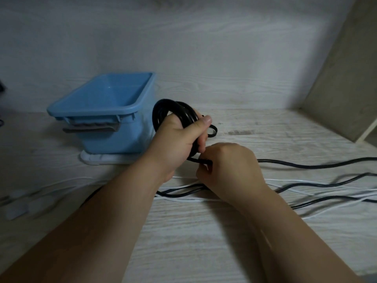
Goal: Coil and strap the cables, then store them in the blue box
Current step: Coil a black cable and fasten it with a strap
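— Where's the cable?
— Left hand (179,139) has its grip closed round a black coil (173,113), just beside the empty blue box (106,111).
— And the other?
— Right hand (230,168) pinches the coil's loose tail (306,165), which trails across the desk (204,231) among loose black and white cables (318,185).
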